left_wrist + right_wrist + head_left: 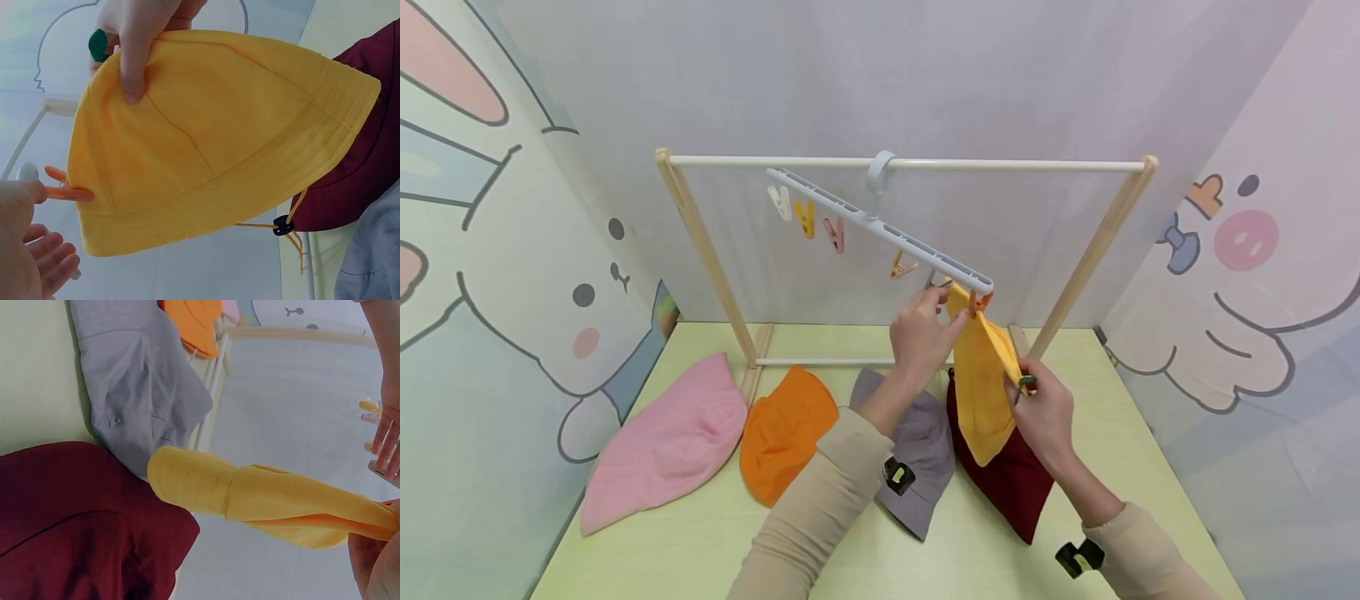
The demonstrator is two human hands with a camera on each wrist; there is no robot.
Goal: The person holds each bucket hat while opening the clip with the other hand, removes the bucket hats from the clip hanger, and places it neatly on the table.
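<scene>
A yellow bucket hat [985,383] hangs folded at the right end of a light-blue clip hanger [880,225]. An orange clothespin [69,194] clamps one edge of it. My left hand [921,329] is beside this clothespin, its thumb at the clip's end and its other fingers apart and loosely bent. With my right hand [1045,408] I pinch the hat's fabric between thumb and fingers. A small green oval piece [98,45] shows at the right fingers; its kind is unclear. From the brim dangles a cord with a black toggle [283,225].
White, yellow and pink clothespins [834,235] hang on the hanger's left half. The hanger hooks over a rack's white bar [1015,165]. Pink [670,446], orange [786,433], grey [917,450] and maroon hats [1000,483] lie along the green tabletop [677,550].
</scene>
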